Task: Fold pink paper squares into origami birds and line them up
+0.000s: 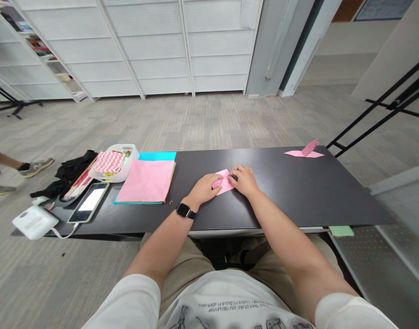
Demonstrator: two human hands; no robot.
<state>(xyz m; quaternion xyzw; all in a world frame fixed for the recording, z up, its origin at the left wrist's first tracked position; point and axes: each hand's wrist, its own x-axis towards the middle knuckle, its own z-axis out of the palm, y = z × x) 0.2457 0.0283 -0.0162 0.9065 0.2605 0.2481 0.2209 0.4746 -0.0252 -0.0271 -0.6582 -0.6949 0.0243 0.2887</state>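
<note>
A small folded piece of pink paper [225, 185] lies on the dark table in front of me, partly covered by my fingers. My left hand [205, 186], with a watch on its wrist, holds the paper's left side, fingers closed. From the right, my right hand [245, 180] grips the paper with bent fingers pressed together. A small black object [234, 177] shows at the right fingers; its kind is too small to tell. At the table's far right stands a folded pink paper shape [308, 150] with one part raised.
On the left are a stack of coloured paper [145, 181], a white basket [132, 160], a phone [89, 203] on a cable, a white box-like device [34, 222] and black cloth [75, 165]. Green paper [341, 231] juts out below the front edge. Another person's leg [5, 157] shows at left.
</note>
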